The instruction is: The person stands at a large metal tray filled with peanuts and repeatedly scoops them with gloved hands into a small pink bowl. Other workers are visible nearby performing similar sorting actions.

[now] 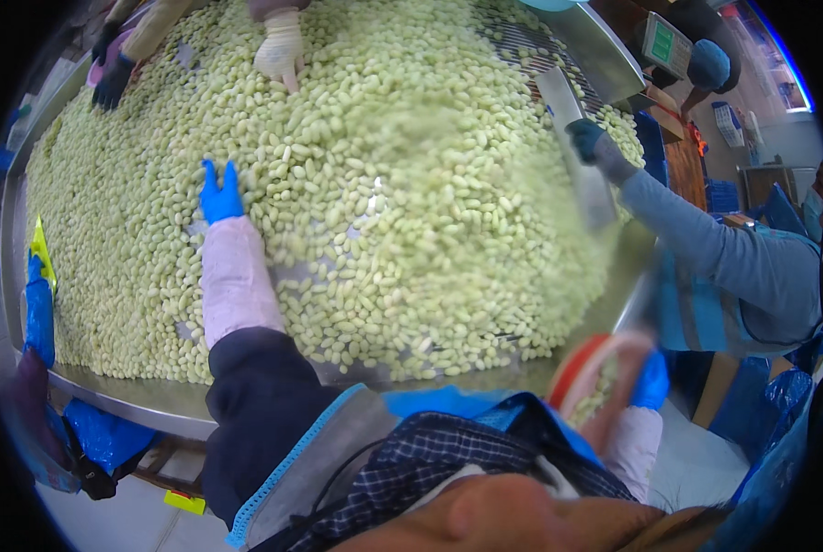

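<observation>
Small pale-green oval pieces, like shelled beans or small fruit (356,269), lie spread over a large metal table (135,407). My left hand (220,193), in a blue glove, reaches out over them with its fingers apart and holds nothing that I can see. At the table's near right edge, my right hand (651,381), also blue-gloved, grips the side of a pinkish container with a red rim (573,372). Some of the green pieces are inside this container, which is tilted and blurred. The fingertips of my right hand are partly hidden.
On the right, a co-worker's gloved hand (585,140) holds a long metal plate (560,96) over the pile, beside a slatted grate (522,52). Co-workers' hands reach in at the top and far left, one near a yellow scraper (42,255). A raised metal rim (11,241) bounds the table.
</observation>
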The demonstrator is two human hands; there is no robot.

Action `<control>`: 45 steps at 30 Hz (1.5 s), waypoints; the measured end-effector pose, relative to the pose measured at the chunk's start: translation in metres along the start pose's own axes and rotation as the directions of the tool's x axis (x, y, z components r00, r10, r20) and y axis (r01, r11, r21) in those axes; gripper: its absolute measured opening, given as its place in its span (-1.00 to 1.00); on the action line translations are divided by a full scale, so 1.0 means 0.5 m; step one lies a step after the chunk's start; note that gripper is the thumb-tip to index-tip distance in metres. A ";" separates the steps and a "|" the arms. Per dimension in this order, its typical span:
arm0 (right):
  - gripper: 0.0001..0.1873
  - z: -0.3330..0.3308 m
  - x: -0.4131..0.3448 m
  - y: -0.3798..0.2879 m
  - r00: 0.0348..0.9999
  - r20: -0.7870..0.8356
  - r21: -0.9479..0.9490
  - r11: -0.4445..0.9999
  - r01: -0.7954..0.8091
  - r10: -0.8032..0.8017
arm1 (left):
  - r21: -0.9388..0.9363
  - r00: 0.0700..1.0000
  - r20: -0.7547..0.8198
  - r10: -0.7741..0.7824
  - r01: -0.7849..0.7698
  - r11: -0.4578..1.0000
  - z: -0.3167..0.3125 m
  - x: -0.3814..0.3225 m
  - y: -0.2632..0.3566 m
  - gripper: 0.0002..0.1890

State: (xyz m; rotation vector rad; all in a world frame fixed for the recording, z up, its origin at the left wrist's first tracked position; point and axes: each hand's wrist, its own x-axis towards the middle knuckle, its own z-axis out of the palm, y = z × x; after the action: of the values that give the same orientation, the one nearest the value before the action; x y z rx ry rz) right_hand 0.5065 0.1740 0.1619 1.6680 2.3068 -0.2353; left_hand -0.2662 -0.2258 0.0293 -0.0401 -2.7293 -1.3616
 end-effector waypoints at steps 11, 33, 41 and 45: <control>-0.62 -0.094 -0.059 -0.185 0.955 -0.253 0.165 0.979 -0.118 0.158 | -0.353 0.814 0.301 0.497 -0.389 0.851 0.422 -0.238 0.356 -0.39; -0.77 -0.136 -0.054 -0.287 0.807 -0.530 0.148 0.909 0.390 -0.260 | 0.854 0.757 0.388 -0.526 -0.081 0.514 -0.157 -0.519 0.047 0.22; -0.79 -0.122 -0.042 -0.293 0.834 -0.500 0.198 0.907 0.373 -0.234 | -0.030 0.248 0.936 -0.248 0.761 0.649 0.112 -0.638 0.408 -0.08; -0.78 -0.115 -0.039 -0.273 0.834 -0.505 0.182 0.917 0.356 -0.224 | -0.296 0.321 0.934 0.154 0.458 0.838 0.192 -0.531 0.580 -0.27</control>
State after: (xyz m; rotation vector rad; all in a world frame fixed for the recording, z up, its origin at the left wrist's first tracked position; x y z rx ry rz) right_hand 0.3751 0.1300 0.2177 1.6203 3.0320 -0.2304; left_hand 0.0099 0.0300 0.1780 -0.9466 -2.9717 -2.8852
